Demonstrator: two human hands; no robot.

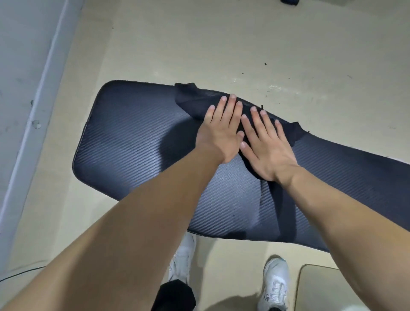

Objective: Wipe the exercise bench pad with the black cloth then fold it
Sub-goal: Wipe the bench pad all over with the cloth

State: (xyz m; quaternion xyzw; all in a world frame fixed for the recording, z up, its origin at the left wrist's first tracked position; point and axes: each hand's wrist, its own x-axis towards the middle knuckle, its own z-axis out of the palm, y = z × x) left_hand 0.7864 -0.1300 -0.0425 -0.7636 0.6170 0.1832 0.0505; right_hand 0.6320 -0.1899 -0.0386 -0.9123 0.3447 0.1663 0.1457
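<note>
The exercise bench pad [133,142] is a long dark pad with a ribbed weave pattern, running from centre left to the right edge. The black cloth [190,97] lies across its far edge, bunched at the left and trailing off to the right. My left hand [219,131] presses flat on the cloth with its fingers straight and close together. My right hand [264,144] lies flat beside it, fingers spread, palm down on the cloth. The two hands touch at the thumbs. Most of the cloth's middle is hidden under the hands.
The beige floor [199,44] surrounds the pad. A pale wall with a skirting strip [37,106] runs along the left. My white shoes [275,286] stand at the pad's near edge. A beige rounded surface [319,288] sits at bottom right; a dark object [289,1] lies at top.
</note>
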